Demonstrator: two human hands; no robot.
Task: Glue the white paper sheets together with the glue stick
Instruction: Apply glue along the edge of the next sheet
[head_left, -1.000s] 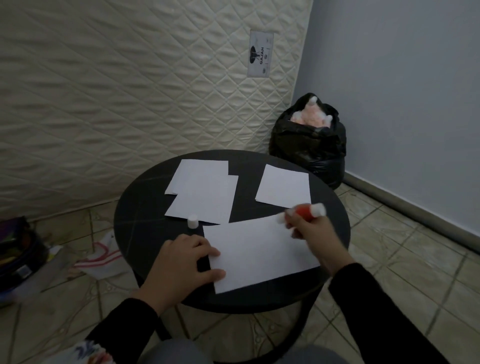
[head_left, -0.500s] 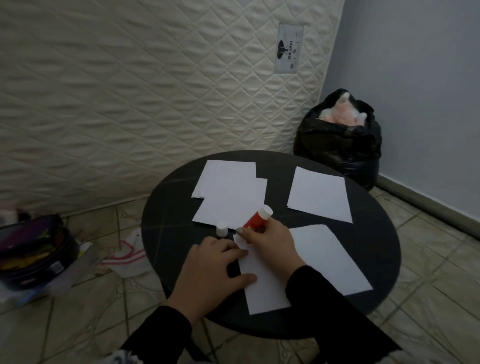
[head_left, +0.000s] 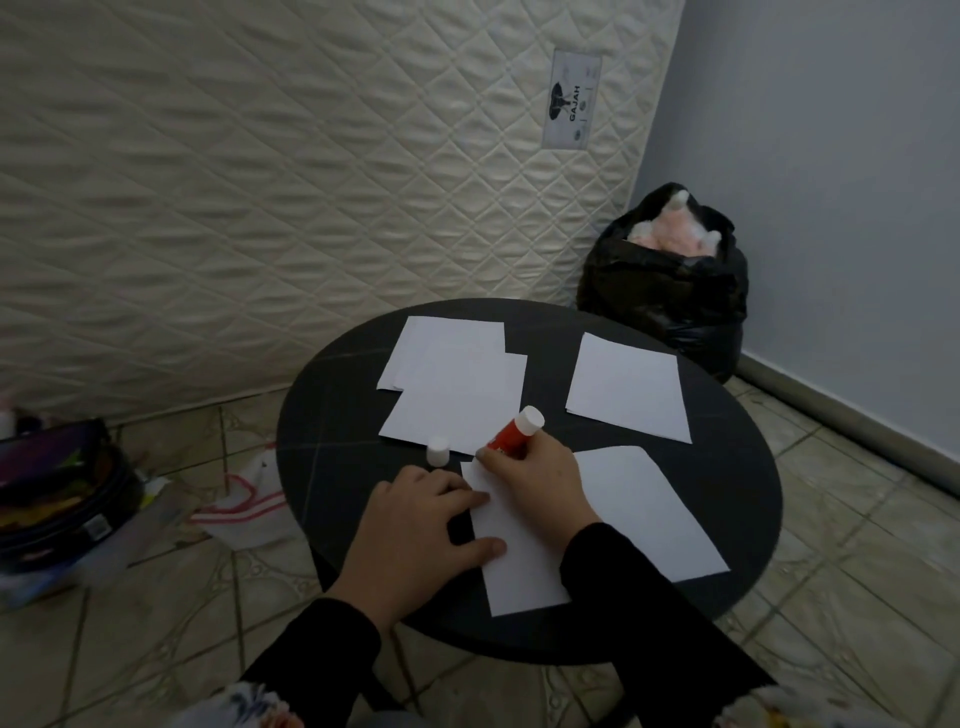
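Round black table (head_left: 332, 467) against a quilted mattress (head_left: 260, 208), grey wall on the right, tiled floor; only one view, head cam, looking down. I'm reading it as mid glue pass. Nearest sheet (head_left: 649, 514) lies at the near edge of the table, running from centre toward the right rim. Left hand (head_left: 415, 530) rests flat on that sheet's left edge, fingers spread and pressing, nothing gripped. Right hand (head_left: 535, 493) is wrapped around the red glue stick (head_left: 511, 434), white end tilted up and away, business end down at the sheet's far-left corner; actual contact is hidden by the fingers, so I can't confirm it. Change: a second ago the stick was at the sheet's far-right corner, half a second ago already at the far-left one, and now it sits in about the same place. My read is that the far edge has had its stripe and the stroke is ending or turning down the left side. White cap (head_left: 438, 449) stands loose just beside that corner. Overlapped pair of sheets (head_left: 457, 384) sits toward the far-left edge, single sheet (head_left: 628, 389) toward the far-right, both untouched; nothing joined yet as far as I can see. Black bag (head_left: 670, 291) in the corner, clutter on the floor at left.
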